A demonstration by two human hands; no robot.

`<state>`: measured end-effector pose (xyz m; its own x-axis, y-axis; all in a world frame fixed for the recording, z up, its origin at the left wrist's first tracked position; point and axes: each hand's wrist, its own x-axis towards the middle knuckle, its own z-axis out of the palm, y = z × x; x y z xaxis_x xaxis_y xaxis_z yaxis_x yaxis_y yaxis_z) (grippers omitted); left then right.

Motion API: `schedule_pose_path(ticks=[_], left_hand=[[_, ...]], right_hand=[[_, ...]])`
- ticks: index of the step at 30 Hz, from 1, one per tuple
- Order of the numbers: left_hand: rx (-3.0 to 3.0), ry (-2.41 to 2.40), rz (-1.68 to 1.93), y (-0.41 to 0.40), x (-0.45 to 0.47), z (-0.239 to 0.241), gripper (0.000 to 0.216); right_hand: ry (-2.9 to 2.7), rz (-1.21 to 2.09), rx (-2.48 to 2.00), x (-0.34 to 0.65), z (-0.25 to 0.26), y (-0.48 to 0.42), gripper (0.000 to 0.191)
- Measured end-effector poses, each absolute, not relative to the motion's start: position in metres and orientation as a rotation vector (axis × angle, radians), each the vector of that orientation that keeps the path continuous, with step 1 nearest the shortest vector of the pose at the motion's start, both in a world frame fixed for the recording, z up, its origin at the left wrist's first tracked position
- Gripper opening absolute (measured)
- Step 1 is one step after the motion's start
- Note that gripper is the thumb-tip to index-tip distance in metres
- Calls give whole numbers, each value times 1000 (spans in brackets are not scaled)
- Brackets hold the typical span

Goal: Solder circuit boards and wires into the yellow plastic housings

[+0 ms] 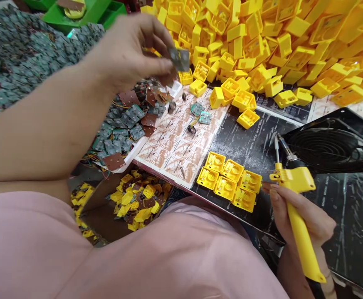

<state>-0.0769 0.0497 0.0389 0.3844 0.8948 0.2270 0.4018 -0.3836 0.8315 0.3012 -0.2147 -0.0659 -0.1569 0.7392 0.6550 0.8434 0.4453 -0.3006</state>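
Pinching a blurred grey board (180, 60), the left hand (140, 54) hung above the counter (246, 143), near a heap of yellow boxes (250, 47). Right hand (306, 216) was wrapped around a yellow soldering iron (304, 245), just beside six open cases (225, 189) in two rows.

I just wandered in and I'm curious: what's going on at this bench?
Someone is working bare-handed among electronic parts. The left hand holds up a small circuit board, slightly blurred, while the right hand grips a yellow soldering gun, its tip pointing away from the person. Six open yellow cases sit in two rows at the near edge, with a heap of yellow housings behind and a black fan to the right.
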Motion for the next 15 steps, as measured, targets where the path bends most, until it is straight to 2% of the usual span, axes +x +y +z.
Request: schedule_pose_path(ticks=[3, 6, 10, 12, 15], left_hand=[[1869, 1023, 604, 33, -61, 14, 89], [2096, 1179, 364, 36, -61, -12, 66], [2511, 1628, 362, 64, -70, -27, 49], [2577, 1827, 258, 77, -68, -29, 33], [2574, 2045, -112, 84, -59, -26, 5]], right_hand=[[-1923, -184, -1278, 303, -70, -214, 38], [-1911, -189, -1239, 307, -75, -213, 46], [-1900, -219, -1206, 310, -79, -212, 51], [-1894, -227, -1199, 311, -79, -213, 50], [-1877, -231, -1210, 312, -80, -215, 46]])
